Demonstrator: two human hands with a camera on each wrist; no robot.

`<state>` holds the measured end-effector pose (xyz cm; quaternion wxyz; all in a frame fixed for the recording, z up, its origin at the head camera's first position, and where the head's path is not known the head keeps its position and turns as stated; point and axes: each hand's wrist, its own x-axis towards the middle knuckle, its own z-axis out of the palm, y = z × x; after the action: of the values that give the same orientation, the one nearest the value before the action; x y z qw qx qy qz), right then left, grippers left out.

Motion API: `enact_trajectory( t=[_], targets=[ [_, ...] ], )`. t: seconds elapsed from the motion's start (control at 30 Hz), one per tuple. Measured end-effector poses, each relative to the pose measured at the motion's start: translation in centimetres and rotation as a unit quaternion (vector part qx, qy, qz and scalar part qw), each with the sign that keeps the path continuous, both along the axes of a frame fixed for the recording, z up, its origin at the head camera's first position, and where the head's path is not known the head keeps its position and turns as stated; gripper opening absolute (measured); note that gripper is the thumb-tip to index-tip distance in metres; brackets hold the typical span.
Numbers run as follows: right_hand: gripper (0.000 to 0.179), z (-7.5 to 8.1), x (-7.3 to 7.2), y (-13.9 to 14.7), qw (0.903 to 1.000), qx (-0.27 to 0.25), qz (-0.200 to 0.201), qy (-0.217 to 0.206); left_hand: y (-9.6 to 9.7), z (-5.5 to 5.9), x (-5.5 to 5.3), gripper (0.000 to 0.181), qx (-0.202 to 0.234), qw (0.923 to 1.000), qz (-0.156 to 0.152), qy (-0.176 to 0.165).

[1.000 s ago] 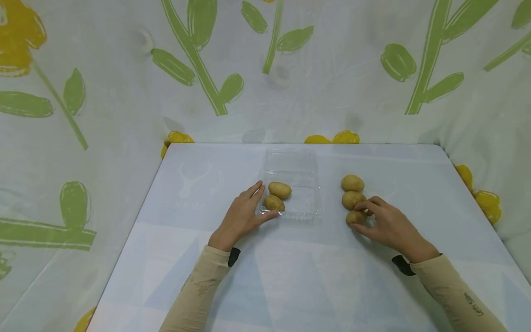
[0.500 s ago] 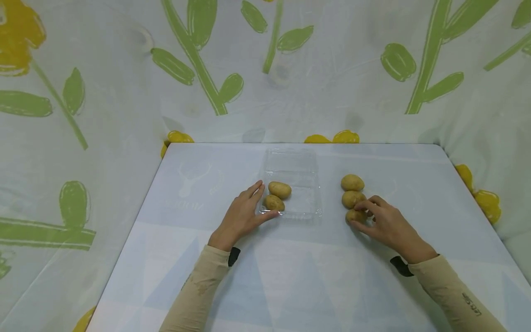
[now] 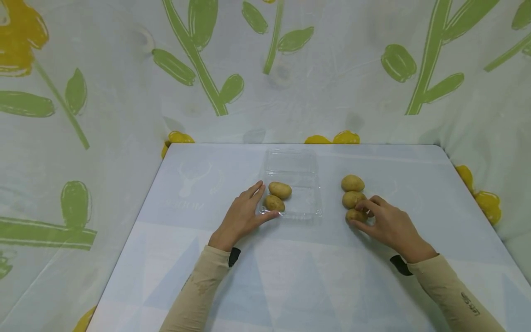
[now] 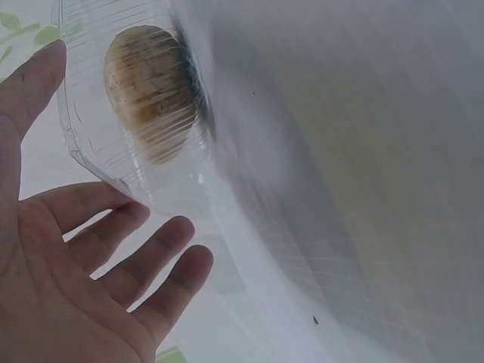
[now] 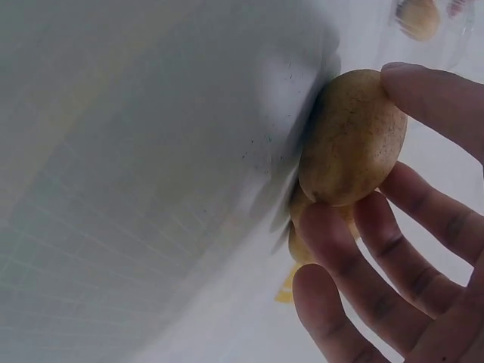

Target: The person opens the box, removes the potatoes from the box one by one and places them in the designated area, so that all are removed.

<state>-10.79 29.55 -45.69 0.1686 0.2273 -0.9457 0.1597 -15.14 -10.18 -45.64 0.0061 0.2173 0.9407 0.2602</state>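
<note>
A clear plastic clamshell box (image 3: 304,203) lies with its lid folded back at the table's far middle. Two potatoes (image 3: 280,190) sit in its left side. My left hand (image 3: 244,214) touches the box at its left and near rim, fingers extended; the left wrist view shows a potato (image 4: 151,91) through the ribbed wall. To the right, three potatoes stand in a row: a far one (image 3: 352,183), a middle one (image 3: 353,200) and a near one (image 3: 354,216). My right hand (image 3: 387,226) holds the near potato (image 5: 354,140) between thumb and fingers, close over the table.
The pale table (image 3: 265,276) has a faint triangle pattern and printed logos. Behind and beside it hangs a white curtain (image 3: 327,92) with green leaves and yellow flowers. The folded-back lid (image 3: 291,161) reaches toward the far table edge.
The near potato has shifted very slightly away from the person, with my right hand on it. My left hand and the box have stayed in place.
</note>
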Motion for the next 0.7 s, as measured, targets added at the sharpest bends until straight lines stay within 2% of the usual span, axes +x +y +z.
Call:
enact_trajectory(
  t=[0.17, 0.33, 0.57, 0.7],
  targets=[
    [0.035, 0.2, 0.0, 0.0, 1.0, -0.004, -0.002, -0.003, 0.0, 0.0, 0.0, 0.093, 0.001, 1.0, -0.001, 0.002],
    [0.029, 0.9, -0.3, -0.1, 0.9996, -0.029, -0.003, -0.006, 0.1, 0.1, 0.0, 0.094, -0.007, 1.0, 0.0, -0.001],
    [0.032, 1.8, -1.2, -0.9, 0.9987, -0.046, 0.013, 0.015, 0.1, 0.2, 0.0, 0.093, -0.004, 1.0, 0.002, -0.004],
    [0.035, 2.3, -1.5, -1.6, 0.9984, -0.055, 0.009, 0.012, 0.1, 0.2, 0.0, 0.094, -0.007, 0.9999, 0.003, -0.007]
  ],
)
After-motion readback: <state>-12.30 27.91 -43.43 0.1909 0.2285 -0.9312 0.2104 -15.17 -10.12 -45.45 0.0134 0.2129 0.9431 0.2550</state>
